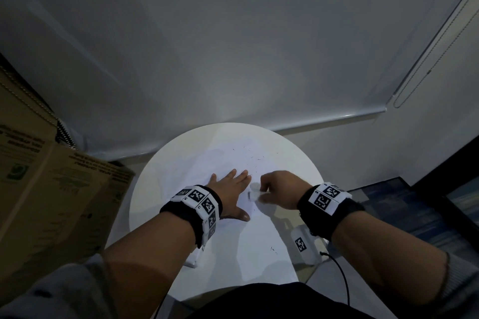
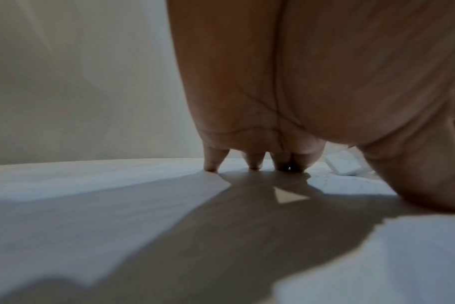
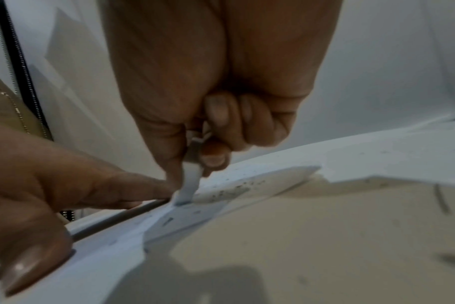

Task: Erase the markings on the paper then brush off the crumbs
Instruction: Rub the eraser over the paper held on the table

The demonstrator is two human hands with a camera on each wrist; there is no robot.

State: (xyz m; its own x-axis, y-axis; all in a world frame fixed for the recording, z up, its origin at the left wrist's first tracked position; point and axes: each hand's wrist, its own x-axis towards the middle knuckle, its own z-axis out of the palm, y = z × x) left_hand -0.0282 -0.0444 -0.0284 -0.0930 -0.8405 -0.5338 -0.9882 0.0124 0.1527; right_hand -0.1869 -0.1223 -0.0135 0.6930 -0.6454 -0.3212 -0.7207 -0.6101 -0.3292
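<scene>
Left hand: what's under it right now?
The left hand presses flat on the white paper, which lies on the round table. Any markings beneath the palm are covered.

The white paper point(image 1: 228, 163) lies flat under the left hand's point(image 1: 230, 193) spread fingers. The white eraser point(image 3: 191, 183), pinched upright in the right hand point(image 1: 278, 189), touches the paper just beside the left forefinger. Dark crumbs point(image 1: 255, 156) lie scattered beyond both hands.

table point(image 1: 155, 189): smooth white, slight sheen
paper point(image 1: 220, 160): matt white
eraser point(image 3: 190, 185): matt white
box point(image 1: 51, 189): brown cardboard, frame left
</scene>
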